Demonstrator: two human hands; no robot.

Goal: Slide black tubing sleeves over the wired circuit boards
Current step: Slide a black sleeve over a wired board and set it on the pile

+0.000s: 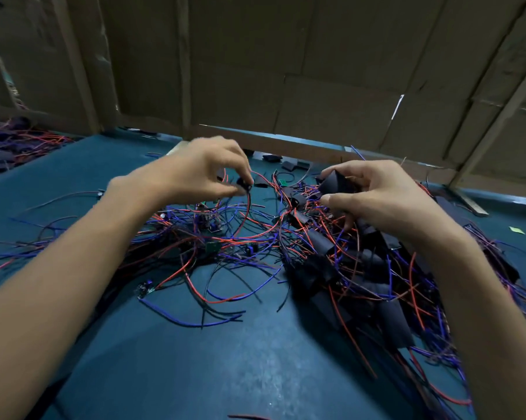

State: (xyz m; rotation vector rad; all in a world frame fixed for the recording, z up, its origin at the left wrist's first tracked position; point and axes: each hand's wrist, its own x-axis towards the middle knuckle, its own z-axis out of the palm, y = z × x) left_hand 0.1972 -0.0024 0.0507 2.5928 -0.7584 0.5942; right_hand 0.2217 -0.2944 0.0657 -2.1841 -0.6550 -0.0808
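Wire spaghetti all over our teal felt-looking table

Left to right: our left hand pinches a small dark wired circuit board between thumb and fingertips, its red wire drooping into the thin red, blue and black tangle. Our right hand curls around a matte black tubing sleeve, flattish and folded, above the sleeved pile. Brown cardboard walls off the far side.

dim, bluish light is falling from above, glare is sheening the near table, and wide-angle distortion is bending the softly blurring edges.
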